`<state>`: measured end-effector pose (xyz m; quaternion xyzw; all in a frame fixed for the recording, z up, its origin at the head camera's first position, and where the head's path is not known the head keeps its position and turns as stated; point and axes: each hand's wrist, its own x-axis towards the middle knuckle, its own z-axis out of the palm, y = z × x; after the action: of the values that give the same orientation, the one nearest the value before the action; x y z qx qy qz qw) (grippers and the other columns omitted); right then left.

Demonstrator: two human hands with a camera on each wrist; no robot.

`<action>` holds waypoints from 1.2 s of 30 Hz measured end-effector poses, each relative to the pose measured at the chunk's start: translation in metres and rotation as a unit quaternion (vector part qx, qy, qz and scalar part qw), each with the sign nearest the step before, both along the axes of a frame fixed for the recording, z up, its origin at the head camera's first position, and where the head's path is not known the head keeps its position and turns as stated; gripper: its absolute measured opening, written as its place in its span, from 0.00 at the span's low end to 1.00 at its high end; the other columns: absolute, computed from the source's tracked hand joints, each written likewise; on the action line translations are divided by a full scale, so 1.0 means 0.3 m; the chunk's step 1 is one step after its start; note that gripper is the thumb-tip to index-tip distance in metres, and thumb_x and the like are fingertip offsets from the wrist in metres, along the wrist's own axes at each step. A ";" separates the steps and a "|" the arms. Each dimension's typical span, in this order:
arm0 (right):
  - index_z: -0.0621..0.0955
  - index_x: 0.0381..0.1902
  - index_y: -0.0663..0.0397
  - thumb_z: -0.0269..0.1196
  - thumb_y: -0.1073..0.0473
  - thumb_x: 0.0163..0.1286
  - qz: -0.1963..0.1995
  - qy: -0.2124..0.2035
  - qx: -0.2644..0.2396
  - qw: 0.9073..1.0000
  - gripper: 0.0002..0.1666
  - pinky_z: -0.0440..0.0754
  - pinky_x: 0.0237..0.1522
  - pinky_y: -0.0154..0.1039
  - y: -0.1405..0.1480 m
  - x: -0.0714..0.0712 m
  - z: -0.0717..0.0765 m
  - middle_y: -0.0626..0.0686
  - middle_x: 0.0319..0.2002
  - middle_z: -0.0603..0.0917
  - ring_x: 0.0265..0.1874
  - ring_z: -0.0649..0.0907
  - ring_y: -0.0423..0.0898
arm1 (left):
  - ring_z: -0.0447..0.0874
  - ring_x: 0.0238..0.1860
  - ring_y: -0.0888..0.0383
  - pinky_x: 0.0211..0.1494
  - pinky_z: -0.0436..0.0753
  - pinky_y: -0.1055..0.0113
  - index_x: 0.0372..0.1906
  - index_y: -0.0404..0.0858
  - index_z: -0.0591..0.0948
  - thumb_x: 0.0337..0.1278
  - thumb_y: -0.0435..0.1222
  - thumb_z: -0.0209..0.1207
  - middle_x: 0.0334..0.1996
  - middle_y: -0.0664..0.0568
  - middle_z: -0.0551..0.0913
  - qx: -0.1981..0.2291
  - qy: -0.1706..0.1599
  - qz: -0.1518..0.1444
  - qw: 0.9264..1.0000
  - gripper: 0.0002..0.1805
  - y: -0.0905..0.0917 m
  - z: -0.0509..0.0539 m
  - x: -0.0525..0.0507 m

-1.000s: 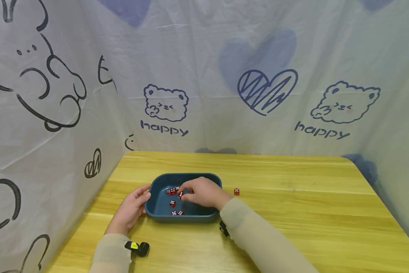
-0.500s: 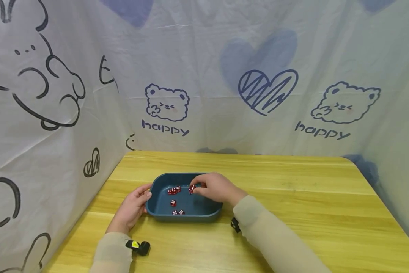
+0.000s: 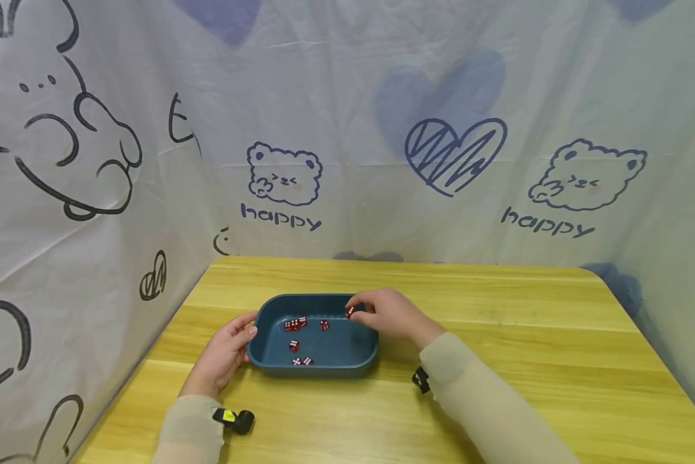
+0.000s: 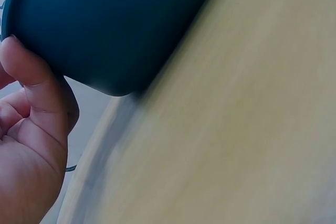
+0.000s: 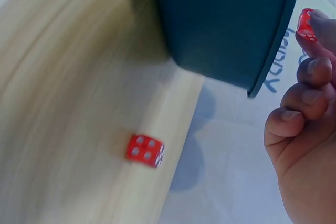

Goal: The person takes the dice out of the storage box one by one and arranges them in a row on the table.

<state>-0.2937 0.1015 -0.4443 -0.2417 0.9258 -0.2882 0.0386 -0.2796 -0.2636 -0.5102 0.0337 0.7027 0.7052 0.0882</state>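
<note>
In the head view, my right hand [image 3: 394, 314] is above the right end of a dark blue plastic tray [image 3: 313, 372], pinching a red die [image 3: 350, 312] between thumb and forefinger. The right wrist view shows this die [image 5: 306, 24] at the fingertips, with the other fingers curled. My left hand [image 3: 229, 348] holds the tray's left end; its thumb [image 4: 31, 72] lies against the rim in the left wrist view. Inside the tray are several red dice with white dots: a cluster [image 3: 294, 323] at the back left, one die [image 3: 324, 325] apart, another [image 3: 294, 345] in front, and a pair [image 3: 302, 361] by the near wall.
Another red die [image 5: 144, 150] lies on the table outside the tray; in the head view my right hand hides it. The wooden table [image 3: 527, 348] reaches back to a white printed curtain [image 3: 353, 212]. A small black camera [image 3: 242, 422] is strapped at the left wrist.
My right hand has lifted a die from the tray's middle and carried it right to the tray's right rim. My left hand has stayed on the left end.
</note>
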 end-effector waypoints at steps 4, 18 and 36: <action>0.86 0.52 0.36 0.65 0.47 0.73 -0.006 0.006 -0.004 1.000 0.13 0.71 0.24 0.37 0.039 0.004 -0.002 0.45 0.22 0.76 0.22 0.74 0.43 | 0.74 0.27 0.62 0.28 0.78 0.73 0.75 0.29 0.62 0.79 0.33 0.50 0.45 0.47 0.74 0.001 0.002 -0.001 1.000 0.27 -0.001 0.004 0.004; 0.86 0.53 0.40 0.65 0.48 0.73 -0.015 0.013 -0.022 1.000 0.14 0.72 0.24 0.38 0.165 0.015 -0.040 0.45 0.20 0.78 0.18 0.76 0.41 | 0.74 0.27 0.62 0.28 0.78 0.73 0.75 0.28 0.62 0.78 0.33 0.50 0.46 0.46 0.74 0.000 0.009 -0.006 1.000 0.27 -0.003 -0.005 -0.001; 0.87 0.52 0.42 0.66 0.50 0.72 -0.056 0.015 -0.011 0.998 0.13 0.72 0.29 0.40 0.293 0.030 -0.117 0.43 0.22 0.76 0.23 0.73 0.42 | 0.75 0.28 0.62 0.28 0.79 0.72 0.75 0.28 0.61 0.78 0.32 0.50 0.46 0.47 0.75 0.011 0.001 -0.006 1.000 0.28 0.000 -0.002 0.001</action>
<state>-0.2847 0.1893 -0.4795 -0.1946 0.9349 -0.2967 0.0055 -0.2792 -0.2637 -0.5108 0.0396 0.6946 0.7124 0.0916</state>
